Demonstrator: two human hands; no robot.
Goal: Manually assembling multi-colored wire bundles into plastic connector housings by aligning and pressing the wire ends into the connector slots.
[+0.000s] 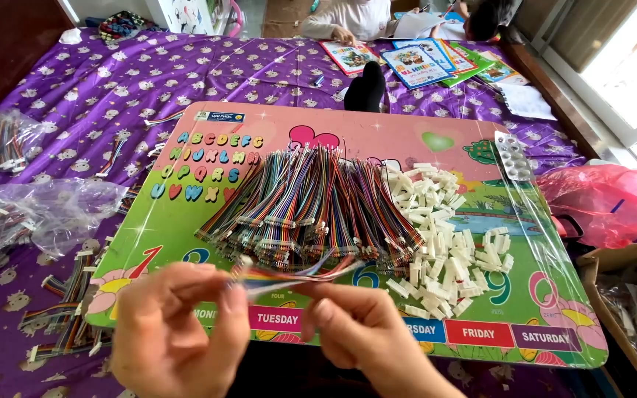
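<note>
Pinching ribbon cable (296, 276), left hand (175, 332), right hand (362, 332)

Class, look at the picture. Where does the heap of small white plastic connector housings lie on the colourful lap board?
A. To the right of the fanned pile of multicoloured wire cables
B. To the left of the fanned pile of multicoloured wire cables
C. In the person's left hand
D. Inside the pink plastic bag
A: the white connector housings lie loose on the board, right of the wire cables.
</note>
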